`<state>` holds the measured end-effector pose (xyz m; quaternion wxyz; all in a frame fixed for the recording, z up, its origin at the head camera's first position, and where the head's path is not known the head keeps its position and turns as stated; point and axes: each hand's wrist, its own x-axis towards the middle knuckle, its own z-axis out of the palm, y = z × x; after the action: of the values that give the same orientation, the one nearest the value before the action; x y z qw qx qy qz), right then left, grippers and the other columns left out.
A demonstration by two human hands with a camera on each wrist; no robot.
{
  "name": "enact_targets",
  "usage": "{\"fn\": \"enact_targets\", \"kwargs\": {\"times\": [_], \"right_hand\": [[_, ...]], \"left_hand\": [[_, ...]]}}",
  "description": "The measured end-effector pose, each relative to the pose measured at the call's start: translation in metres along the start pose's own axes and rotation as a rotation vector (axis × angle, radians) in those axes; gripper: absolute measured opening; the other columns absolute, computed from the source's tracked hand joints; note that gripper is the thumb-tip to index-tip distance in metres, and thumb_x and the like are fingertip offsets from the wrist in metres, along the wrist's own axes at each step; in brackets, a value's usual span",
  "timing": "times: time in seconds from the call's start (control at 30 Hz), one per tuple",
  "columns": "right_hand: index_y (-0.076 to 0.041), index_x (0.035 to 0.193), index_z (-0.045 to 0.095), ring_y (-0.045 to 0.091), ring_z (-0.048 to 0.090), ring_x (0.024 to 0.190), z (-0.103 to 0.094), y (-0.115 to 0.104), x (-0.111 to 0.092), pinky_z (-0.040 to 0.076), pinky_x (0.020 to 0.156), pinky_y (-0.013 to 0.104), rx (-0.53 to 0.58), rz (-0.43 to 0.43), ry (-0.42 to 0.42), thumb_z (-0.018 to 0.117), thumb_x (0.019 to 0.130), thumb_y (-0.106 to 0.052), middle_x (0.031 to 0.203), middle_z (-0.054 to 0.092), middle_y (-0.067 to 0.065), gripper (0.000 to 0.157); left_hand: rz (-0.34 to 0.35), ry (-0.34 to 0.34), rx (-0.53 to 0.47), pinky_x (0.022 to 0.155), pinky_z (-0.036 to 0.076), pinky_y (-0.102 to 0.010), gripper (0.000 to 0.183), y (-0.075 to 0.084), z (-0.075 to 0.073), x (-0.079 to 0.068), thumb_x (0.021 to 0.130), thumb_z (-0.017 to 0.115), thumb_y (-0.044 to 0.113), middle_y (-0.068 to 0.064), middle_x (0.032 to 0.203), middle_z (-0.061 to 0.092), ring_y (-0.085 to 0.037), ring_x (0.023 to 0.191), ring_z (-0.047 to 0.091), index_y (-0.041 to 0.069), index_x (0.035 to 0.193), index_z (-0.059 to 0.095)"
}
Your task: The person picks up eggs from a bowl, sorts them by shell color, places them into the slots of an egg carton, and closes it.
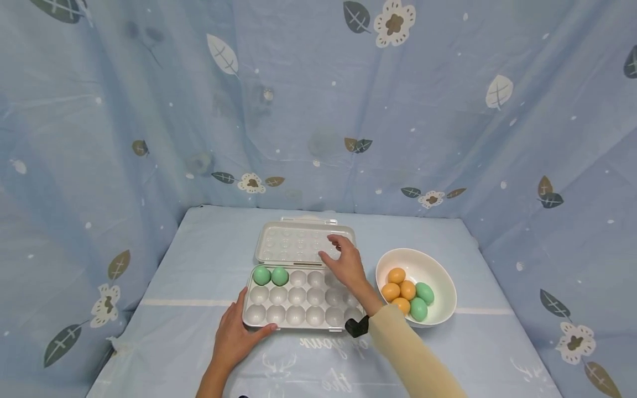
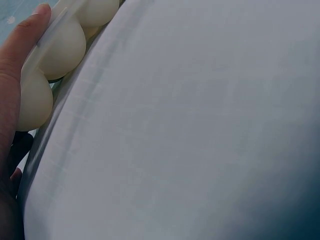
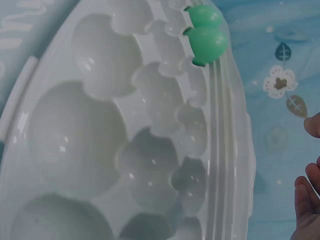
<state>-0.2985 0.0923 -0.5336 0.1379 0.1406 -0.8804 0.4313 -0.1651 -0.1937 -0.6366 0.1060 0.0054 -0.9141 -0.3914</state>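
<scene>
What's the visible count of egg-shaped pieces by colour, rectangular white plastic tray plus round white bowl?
Smooth green egg-shaped pieces: 4 (2 in the tray, 2 in the bowl)
Smooth orange egg-shaped pieces: 4 (all in the bowl)
Total visible: 8

Backdrop: blue fabric [image 1: 298, 105], creased, hung behind the surface [image 1: 204, 265] and along both sides of it, printed with scattered white flowers with brown centres, the largest-looking flower [image 1: 395, 23] near the upper edge, plus a white leaf [image 1: 223, 54], a dark grey leaf [image 1: 356, 16] and others in brown, with small pale dots. Surface covering: light blue cloth, crossed by a pale band [image 1: 185, 302], bearing white mirror-reversed lettering [image 1: 337, 381] and a white deer motif [image 1: 278, 364] nearer the front.
</scene>
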Motion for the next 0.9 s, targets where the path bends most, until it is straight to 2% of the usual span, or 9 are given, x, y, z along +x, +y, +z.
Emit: {"fn": "enact_targets", "kwargs": {"times": [0.6,0.9], "right_hand": [[-0.005,0.138,0.060,0.033,0.060,0.126,-0.061,0.033,-0.020,0.050,0.111,0.045,-0.020,0.148,0.085,0.078,0.094,-0.023,0.136,0.063,0.016,0.052],[-0.002,0.142,0.055,0.040,0.055,0.129,-0.097,0.051,-0.032,0.047,0.113,0.051,-0.055,0.197,0.096,0.077,0.095,-0.024,0.139,0.057,0.020,0.056]], "left_hand": [[0.045,0.026,-0.010,0.121,0.027,-0.059,0.124,-0.002,0.000,0.002,0.066,0.091,0.062,-0.019,0.147,0.058,-0.040,0.138,0.051,0.015,0.162,0.028],[0.006,-0.004,-0.003,0.121,0.027,-0.062,0.126,-0.003,0.001,0.001,0.066,0.090,0.065,-0.022,0.149,0.055,-0.043,0.142,0.045,0.017,0.163,0.025]]}}
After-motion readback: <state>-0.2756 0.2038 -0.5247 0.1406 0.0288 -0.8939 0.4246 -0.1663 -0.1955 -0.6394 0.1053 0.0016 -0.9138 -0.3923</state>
